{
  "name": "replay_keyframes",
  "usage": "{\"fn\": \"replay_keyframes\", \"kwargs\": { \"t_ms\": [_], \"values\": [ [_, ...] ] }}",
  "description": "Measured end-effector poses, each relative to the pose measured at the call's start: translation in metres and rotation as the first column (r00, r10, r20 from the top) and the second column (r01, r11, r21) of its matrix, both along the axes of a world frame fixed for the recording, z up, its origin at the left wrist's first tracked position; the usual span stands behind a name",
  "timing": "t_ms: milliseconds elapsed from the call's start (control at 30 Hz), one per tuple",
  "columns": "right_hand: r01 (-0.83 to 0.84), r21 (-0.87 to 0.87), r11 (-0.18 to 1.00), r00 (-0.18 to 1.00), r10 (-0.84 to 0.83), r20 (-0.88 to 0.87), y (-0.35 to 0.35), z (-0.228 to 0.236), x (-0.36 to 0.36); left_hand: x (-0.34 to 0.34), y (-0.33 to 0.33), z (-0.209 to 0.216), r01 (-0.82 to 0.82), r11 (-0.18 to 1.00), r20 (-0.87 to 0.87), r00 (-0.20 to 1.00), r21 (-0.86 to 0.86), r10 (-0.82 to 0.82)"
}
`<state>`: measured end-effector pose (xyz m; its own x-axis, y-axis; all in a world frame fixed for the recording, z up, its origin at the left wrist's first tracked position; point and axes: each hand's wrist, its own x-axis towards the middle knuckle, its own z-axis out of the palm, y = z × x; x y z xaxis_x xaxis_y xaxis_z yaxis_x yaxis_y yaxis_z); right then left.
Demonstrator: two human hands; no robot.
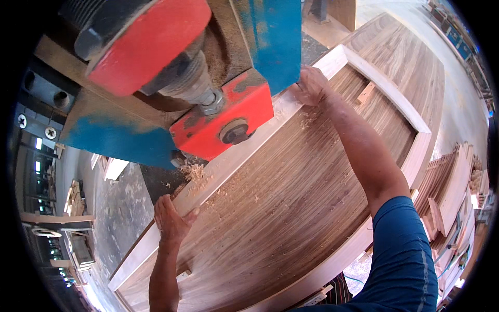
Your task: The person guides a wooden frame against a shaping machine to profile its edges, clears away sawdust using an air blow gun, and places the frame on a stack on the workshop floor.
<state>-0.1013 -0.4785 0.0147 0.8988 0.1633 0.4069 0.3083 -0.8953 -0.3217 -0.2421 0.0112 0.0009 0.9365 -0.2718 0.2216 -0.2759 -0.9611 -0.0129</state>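
A pale wooden frame (249, 148) with mitred corners lies over a large brown wood-grain panel (270, 208). My left hand (174, 218) grips its far rail at the lower left, thumb on the near side and fingers over the outer edge. Further along the same rail, up and to the right, my right hand (310, 87) is curled over it; some of its fingertips are hidden. Between the hands, a blue woodworking machine (275, 47) with a red bracket (223, 117) stands over the rail. Its cutting part is out of sight. Wood shavings (195, 174) are heaped beside it.
A small wooden block (366, 92) lies inside the frame near its upper corner. Stacked wooden parts (447, 192) stand on the right. A red knob-like part (150, 44) of the machine juts out at the upper left. Grey floor (117, 208) shows beyond the panel.
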Motion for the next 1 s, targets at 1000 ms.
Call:
{"fn": "replay_keyframes", "kwargs": {
  "t_ms": [1000],
  "values": [
    [0.045,0.054,0.998,0.999,-0.044,-0.027,0.0011,-0.0069,0.0028,-0.0108,-0.0041,-0.0033,-0.073,0.997,-0.057,0.996,0.005,0.074]
  ]
}}
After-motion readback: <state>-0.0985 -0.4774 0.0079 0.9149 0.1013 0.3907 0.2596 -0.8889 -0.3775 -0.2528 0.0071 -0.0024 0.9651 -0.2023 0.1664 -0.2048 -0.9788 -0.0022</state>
